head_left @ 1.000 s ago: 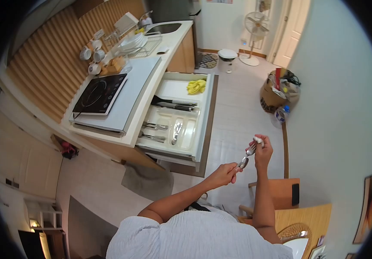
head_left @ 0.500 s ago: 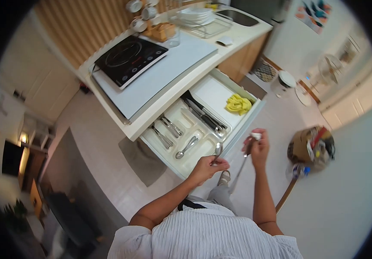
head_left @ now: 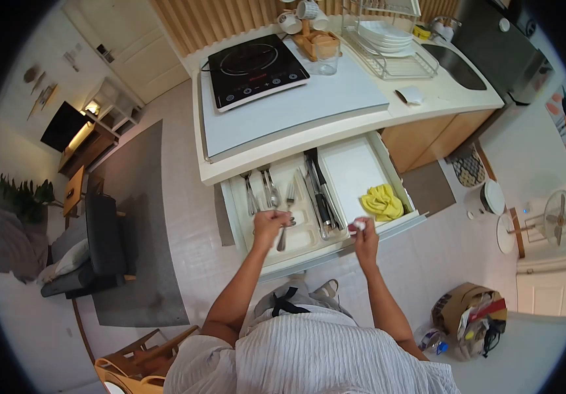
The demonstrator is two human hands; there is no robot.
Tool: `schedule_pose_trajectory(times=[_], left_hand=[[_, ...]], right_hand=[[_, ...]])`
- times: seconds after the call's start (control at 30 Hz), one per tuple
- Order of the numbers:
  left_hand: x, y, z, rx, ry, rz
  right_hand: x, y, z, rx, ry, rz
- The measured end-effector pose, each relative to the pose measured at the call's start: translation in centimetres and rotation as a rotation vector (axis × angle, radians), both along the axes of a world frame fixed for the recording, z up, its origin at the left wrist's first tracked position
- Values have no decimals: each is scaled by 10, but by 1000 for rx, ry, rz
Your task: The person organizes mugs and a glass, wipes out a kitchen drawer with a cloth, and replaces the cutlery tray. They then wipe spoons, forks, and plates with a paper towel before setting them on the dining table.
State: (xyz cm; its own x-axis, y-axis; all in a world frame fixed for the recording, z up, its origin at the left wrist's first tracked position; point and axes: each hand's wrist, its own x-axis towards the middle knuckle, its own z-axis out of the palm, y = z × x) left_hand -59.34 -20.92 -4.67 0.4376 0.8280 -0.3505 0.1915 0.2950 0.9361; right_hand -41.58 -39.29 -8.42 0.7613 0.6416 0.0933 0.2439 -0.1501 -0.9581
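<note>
My left hand [head_left: 270,228] is over the left part of the open drawer [head_left: 243,268], its fingers pinched on a fork [head_left: 290,195]. The tines point toward the back of the drawer and the handle hangs below my fingers. My right hand [head_left: 365,241] is closed at the drawer's front edge, with a small crumpled white wad [head_left: 359,224] showing at the fingertips. Behind my left hand lie spoons [head_left: 270,188] and other cutlery [head_left: 251,196] in the organizer. Between my hands are long knives [head_left: 322,200]. A yellow cloth [head_left: 382,202] lies close behind my right hand.
An induction cooktop [head_left: 256,71] sits on the counter [head_left: 420,118] above the drawer. Farther right stand a glass [head_left: 326,58], a dish rack with plates [head_left: 388,41] and a sink [head_left: 455,65]. A cardboard box of rubbish [head_left: 470,318] stands on the floor at right.
My left hand has moved left over the organizer; a fork is at its fingers where a spoon was. The long metal utensil has left my right hand. The view has turned.
</note>
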Motion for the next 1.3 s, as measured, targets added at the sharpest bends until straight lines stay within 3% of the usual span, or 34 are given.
schedule_pose_trajectory(times=[0.07, 0.1, 0.17, 0.47, 0.53, 0.73, 0.97, 1.1, 1.17, 1.23, 1.3], left_hand=[[-1, 32, -27, 169, 107, 78], [-1, 46, -43, 330, 221, 138], [3, 64, -63, 377, 258, 196], [44, 118, -75, 567, 570, 297], [50, 129, -84, 622, 722, 202], [58, 135, -81, 746, 842, 155], [45, 137, -90, 721, 768, 25], [14, 102, -89, 861, 501, 87], [3, 62, -60, 41, -105, 252], [-7, 25, -49, -246, -307, 393], [-4, -1, -48, -333, -298, 493]], right_hand=[[-5, -7, -5, -169, -311, 47], [-3, -7, -1, -161, -308, 50], [-5, -8, 1, -311, -414, 129], [-4, -2, 0, -355, -552, 139], [-7, -3, -1, -345, -538, 140], [-7, -2, 0, -326, -564, 116], [-6, -2, -1, -315, -555, 144], [-6, -1, 0, -302, -545, 148], [-6, -2, -1, -305, -547, 153], [-5, -2, -7, -316, -582, 151], [-3, -1, -7, -283, -589, 156]])
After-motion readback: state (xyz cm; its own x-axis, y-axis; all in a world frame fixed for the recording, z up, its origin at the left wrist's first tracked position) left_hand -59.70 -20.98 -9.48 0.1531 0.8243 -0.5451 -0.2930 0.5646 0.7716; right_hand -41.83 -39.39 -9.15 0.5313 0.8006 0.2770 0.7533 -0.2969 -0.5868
